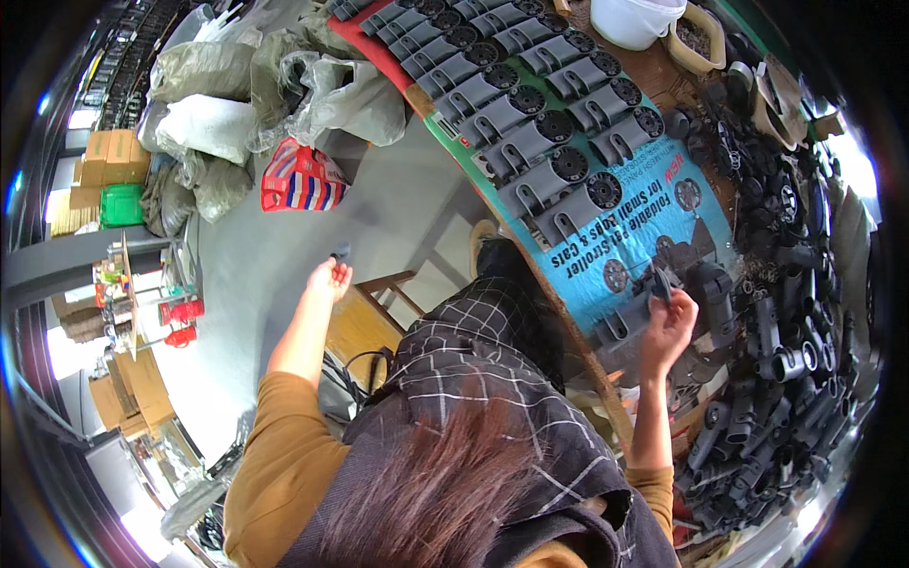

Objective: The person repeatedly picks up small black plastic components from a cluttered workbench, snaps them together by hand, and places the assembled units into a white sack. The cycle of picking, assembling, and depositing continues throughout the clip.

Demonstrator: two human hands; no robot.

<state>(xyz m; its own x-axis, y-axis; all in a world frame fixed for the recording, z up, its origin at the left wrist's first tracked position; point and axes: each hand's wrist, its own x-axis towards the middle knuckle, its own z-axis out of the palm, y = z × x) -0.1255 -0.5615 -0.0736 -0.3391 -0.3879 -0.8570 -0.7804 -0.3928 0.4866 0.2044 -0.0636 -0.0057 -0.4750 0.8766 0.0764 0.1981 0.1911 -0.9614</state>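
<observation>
My left hand [331, 279] is held out over the floor, away from the table. Its fingertips are closed on a small dark piece [342, 253], whose kind I cannot make out. Over the near part of the table, my right hand [670, 320] pinches a dark grey plastic part [660, 284]. Below and beside that hand lies a grey plastic housing [620, 325] with a slot. Several similar grey housings with round black discs [568, 166] stand in rows farther along the table.
A printed blue sheet [578, 275] covers part of the table. Loose black plastic parts [757, 312] are heaped along its right side. A white bucket [636, 21] and a beige tub [696, 40] stand at the far end. Filled sacks [204, 123], a striped bag [301, 178] and a wooden stool [365, 327] are on the left.
</observation>
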